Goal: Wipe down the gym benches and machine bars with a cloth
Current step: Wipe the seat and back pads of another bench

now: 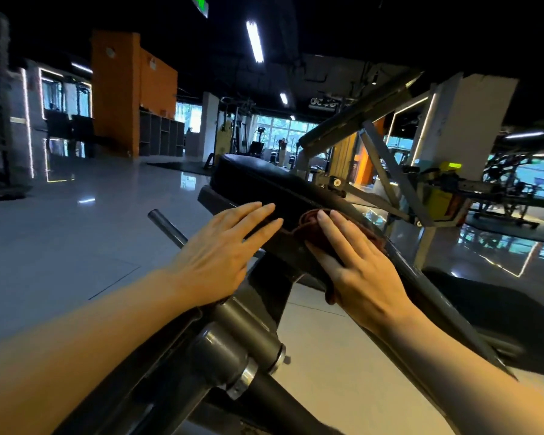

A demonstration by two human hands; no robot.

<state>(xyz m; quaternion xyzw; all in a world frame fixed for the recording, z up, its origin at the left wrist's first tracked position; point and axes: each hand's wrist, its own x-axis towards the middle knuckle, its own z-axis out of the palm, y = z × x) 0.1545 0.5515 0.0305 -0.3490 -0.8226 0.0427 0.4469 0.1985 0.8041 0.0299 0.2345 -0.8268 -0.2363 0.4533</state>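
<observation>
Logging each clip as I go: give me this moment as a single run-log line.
right hand presses cloth flat on bench pad | left hand rests open on pad edge | wiping underway

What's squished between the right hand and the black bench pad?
A dark reddish-brown cloth. In the head view the right hand lies flat on it with straight fingers, pressing it onto the black bench pad. The left hand touches the pad directly, nothing under it.

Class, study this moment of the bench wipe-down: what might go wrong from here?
1. The cloth lies bunched under the flat right hand, so it may wipe only a narrow strip of the bench pad.
2. The left hand rests bare on the pad, possibly smearing it.
</observation>
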